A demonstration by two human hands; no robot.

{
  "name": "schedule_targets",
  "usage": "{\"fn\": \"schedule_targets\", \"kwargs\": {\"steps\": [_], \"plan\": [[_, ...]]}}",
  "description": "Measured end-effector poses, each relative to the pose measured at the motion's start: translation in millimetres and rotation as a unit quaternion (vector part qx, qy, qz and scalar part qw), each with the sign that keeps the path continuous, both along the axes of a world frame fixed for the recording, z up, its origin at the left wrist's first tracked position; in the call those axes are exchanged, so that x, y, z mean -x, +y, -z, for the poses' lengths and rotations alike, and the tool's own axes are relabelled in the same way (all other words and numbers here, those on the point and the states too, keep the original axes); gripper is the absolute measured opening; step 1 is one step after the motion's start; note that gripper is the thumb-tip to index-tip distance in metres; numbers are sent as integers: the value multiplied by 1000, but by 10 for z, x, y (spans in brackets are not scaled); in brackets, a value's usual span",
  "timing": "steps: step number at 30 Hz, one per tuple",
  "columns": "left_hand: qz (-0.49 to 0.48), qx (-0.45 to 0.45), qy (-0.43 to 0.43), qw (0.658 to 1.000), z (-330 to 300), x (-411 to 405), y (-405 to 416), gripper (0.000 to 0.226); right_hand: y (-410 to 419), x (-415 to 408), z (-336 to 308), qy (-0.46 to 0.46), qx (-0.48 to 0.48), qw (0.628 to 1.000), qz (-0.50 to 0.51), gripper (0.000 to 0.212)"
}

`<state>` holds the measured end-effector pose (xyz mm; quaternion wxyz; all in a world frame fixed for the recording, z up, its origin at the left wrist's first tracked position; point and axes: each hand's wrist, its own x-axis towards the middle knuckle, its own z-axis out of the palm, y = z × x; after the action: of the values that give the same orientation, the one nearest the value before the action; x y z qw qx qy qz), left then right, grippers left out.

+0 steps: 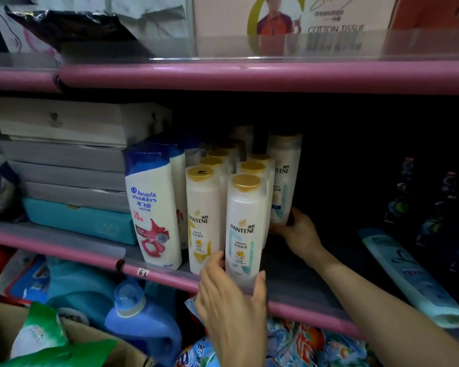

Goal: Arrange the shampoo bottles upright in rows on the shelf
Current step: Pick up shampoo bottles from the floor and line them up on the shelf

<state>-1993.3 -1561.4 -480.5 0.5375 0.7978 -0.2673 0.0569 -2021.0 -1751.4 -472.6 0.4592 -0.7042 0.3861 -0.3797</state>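
Shampoo bottles (224, 186) stand in 2 rows mid-shelf (297, 290). Left hand (231, 295) cups the front bottle (245, 229); right hand (298, 230), at 3 o'clock, grips another bottle's (284, 176) base. Judged: aligning rows; next, stand up the bottle lying (411, 276) farther right.

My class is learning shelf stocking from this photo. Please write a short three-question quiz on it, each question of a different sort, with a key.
1. True or false: the left hand holds the front Pantene bottle near its base.
2. Multiple choice: the light blue bottle at the right of the shelf is: A) upright, B) lying on its side, C) held in a hand.
3. Short answer: which brand of bottle stands directly left of the Pantene rows?

Key
1. True.
2. B.
3. The Head & Shoulders bottle. The right hand reaches to a Pantene bottle further back.
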Motion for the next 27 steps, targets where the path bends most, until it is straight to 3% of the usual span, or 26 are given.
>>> {"fn": "schedule_targets", "kwargs": {"steps": [8,18,21,24,27], "plan": [[-4,55,3,998,72,-11,-30,76,-122,-207,9,71,26,997,4,50],[-7,52,-20,998,97,-22,-15,63,-101,-186,9,74,23,996,-34,53],[0,48,-8,999,79,-27,0,63,-109,-124,-95,88,-19,993,-78,61],[3,47,9,999,58,-16,11,62,-111,52,-230,173,-74,975,-117,79],[4,46,10,999,56,-5,16,62,11,160,-273,191,-26,978,-80,62]]}}
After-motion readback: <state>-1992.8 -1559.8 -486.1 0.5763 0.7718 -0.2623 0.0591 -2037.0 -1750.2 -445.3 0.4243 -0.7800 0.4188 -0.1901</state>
